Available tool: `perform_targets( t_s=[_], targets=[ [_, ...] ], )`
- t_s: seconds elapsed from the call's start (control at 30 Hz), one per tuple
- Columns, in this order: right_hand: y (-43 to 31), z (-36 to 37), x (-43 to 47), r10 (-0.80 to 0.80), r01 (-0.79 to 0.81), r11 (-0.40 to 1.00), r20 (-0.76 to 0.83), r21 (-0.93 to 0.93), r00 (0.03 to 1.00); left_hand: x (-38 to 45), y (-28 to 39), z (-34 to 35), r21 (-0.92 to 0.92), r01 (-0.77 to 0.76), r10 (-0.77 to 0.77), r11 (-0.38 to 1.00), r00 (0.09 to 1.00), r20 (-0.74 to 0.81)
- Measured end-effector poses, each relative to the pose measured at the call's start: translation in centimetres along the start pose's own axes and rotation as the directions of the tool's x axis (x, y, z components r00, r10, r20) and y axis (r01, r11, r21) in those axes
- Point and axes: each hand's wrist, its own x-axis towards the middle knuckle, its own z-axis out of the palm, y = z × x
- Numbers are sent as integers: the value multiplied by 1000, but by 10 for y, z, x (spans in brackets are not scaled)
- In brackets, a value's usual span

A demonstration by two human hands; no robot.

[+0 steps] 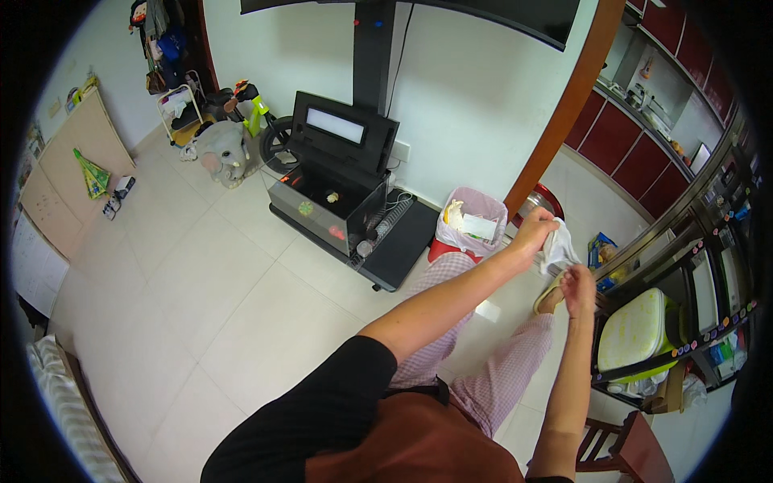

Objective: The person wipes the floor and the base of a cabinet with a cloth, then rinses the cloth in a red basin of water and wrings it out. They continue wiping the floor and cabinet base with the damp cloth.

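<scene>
A small white cloth or tissue (560, 246) hangs crumpled between my two hands. My left hand (534, 230) pinches its upper corner with the fingers closed. Lower down and to the right, my right hand (578, 288) has its fingertips at the bottom edge of the cloth, seemingly gripping it. Left of the hands stands a red waste bin (454, 252) with a pale pink liner (503, 212), holding crumpled waste and a white piece (480, 227). My slippered foot (548, 297) shows just below the cloth.
A glass fish tank (320, 205) with its black lid raised sits on a black wheeled base (406, 244). Behind the bin lies a red-rimmed metal basin (537, 202). A black rack (652, 356) with a folded stool (631, 332) stands right; a wooden chair (640, 450) is below it.
</scene>
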Motion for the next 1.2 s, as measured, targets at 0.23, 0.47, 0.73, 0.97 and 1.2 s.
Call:
perform_targets(
  t_s=[0.23,0.47,0.73,0.97,1.2],
  targets=[
    [50,129,-100,138,-111,978,145,-178,980,-76,20,-73,-450,-27,65,892,996,68],
    [82,215,-185,72,-353,861,597,368,799,-183,25,-111,-599,16,116,801,976,182],
    [208,256,-275,465,-522,824,261,223,846,-326,12,-208,-417,17,-122,909,966,-226],
    [264,294,-311,529,-613,782,396,117,751,-378,20,-266,-426,-10,-175,905,903,-392],
    [260,304,-318,546,-567,823,280,-6,789,-380,16,-278,-452,4,-197,892,904,-380]
  ],
)
